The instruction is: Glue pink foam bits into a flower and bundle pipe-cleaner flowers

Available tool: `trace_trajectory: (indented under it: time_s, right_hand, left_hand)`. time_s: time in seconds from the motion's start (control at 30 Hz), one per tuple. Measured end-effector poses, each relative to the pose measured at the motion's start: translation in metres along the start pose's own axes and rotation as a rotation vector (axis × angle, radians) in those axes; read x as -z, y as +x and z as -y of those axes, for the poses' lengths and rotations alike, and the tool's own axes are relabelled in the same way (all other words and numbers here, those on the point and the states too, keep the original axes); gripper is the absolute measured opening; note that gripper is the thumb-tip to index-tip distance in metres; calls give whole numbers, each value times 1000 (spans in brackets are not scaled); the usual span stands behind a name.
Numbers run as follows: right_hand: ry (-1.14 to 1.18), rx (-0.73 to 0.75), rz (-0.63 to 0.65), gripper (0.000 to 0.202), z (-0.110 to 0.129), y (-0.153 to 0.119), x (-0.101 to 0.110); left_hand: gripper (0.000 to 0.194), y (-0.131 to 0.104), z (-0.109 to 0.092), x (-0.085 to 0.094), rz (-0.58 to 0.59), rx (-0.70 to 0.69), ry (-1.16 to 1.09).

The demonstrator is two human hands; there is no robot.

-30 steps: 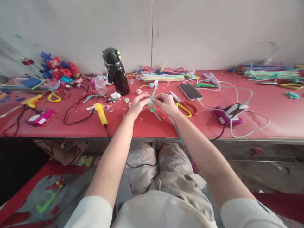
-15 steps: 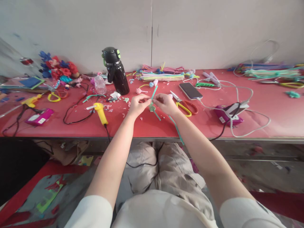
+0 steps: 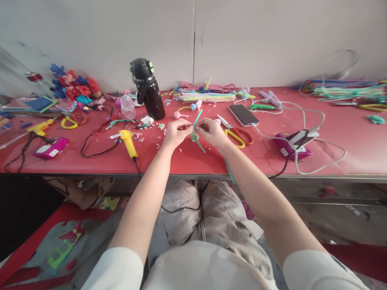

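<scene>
Over the middle of the red tabletop, my left hand (image 3: 179, 133) and my right hand (image 3: 211, 131) meet with fingertips pinched on a teal pipe cleaner (image 3: 198, 117). One end of it sticks up above the fingers. Below them hang a small pale green bunched piece (image 3: 194, 137) and another teal end pointing down to the right. A further teal strand (image 3: 229, 167) runs beside my right forearm over the table's front edge. The fingers hide where the strands join. Scissors (image 3: 237, 137) with yellow and orange handles lie just right of my right hand.
A black bottle (image 3: 151, 94) stands behind my left hand; a yellow glue gun (image 3: 129, 145) lies to the left. Bundled pipe cleaners (image 3: 205, 96) are at the back. On the right are a phone (image 3: 243, 114), white cables and a purple box (image 3: 292, 147). Small scraps surround my hands.
Both hands stay pinched together on the teal pipe cleaner in nearly the same place. The strand by my right forearm has shifted slightly; the view has moved a little.
</scene>
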State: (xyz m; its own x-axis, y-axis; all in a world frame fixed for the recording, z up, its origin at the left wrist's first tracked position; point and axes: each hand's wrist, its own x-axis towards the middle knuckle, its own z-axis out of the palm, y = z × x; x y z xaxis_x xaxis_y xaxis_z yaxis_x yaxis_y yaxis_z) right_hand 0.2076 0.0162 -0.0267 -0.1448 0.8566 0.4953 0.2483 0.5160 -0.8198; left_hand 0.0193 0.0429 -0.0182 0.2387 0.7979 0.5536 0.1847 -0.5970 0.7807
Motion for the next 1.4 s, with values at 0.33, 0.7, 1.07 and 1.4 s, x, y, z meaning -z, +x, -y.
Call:
trace_trajectory:
  time_s: [0.33, 0.7, 1.07, 1.4]
  right_hand:
    - [-161, 107, -68, 14, 6, 1, 0]
    - [-315, 216, -49, 13, 7, 1, 0]
    - [-327, 147, -93, 12, 15, 1, -6]
    - [-302, 58, -138, 10, 21, 2, -10]
  left_hand:
    - [14, 1, 3, 1, -31, -5, -71]
    - [14, 1, 4, -1, -27, -92, -6]
    - [13, -1, -2, -1, -38, -159, 24]
    - [22, -2, 0, -5, -39, -238, 143]
